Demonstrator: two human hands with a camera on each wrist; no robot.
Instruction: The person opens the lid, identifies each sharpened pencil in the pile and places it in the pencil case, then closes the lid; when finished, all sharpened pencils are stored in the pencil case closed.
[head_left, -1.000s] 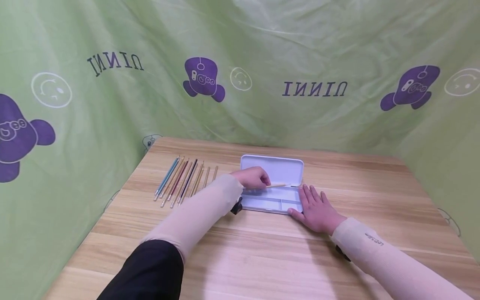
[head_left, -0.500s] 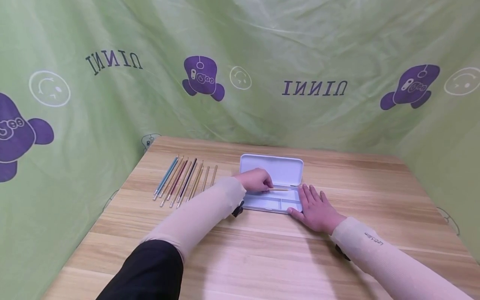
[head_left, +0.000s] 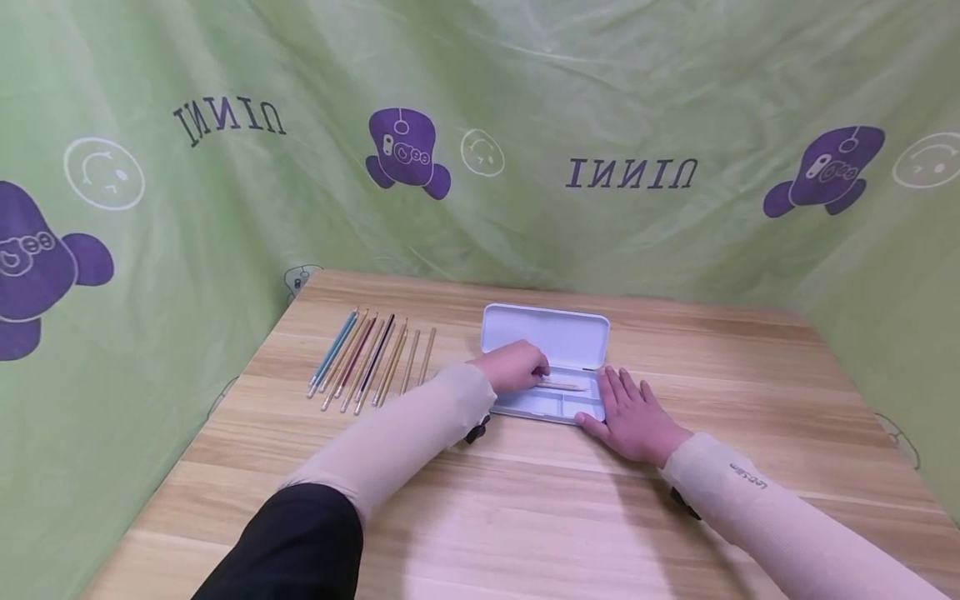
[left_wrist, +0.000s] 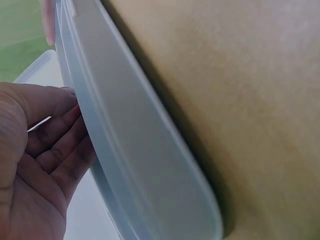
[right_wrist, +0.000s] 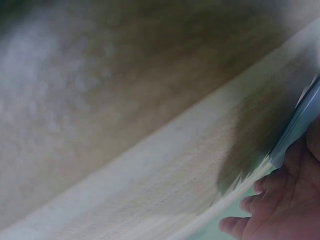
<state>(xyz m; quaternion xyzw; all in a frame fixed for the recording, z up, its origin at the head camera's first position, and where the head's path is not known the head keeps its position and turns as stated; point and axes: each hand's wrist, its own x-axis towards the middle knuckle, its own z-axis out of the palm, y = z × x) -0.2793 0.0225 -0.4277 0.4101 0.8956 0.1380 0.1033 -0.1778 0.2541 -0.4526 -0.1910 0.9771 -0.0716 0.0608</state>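
Note:
A light blue-white pencil case (head_left: pixel 543 412) lies on the table with its lid (head_left: pixel 546 335) raised at the back. My left hand (head_left: pixel 513 367) reaches into the long rear compartment and pinches the left end of a pencil (head_left: pixel 562 387), which lies low and crosswise there. In the left wrist view, the thumb and curled fingers of the left hand (left_wrist: pixel 47 145) come together behind the case wall (left_wrist: pixel 130 125), which hides their tips and the pencil. My right hand (head_left: pixel 633 419) rests with spread, straight fingers against the case's right end; the right wrist view shows its palm (right_wrist: pixel 287 200) beside the case.
Several pencils (head_left: pixel 360 362), blue, red, dark and plain wood, lie side by side on the wooden table (head_left: pixel 525 517) left of the case. Two front compartments of the case are visible, split by a divider. A green printed curtain (head_left: pixel 525 233) hangs behind the table.
My left hand has lowered the pencil from a slant above the case into the rear compartment, shifting slightly right. The right hand has stayed at the case's right end.

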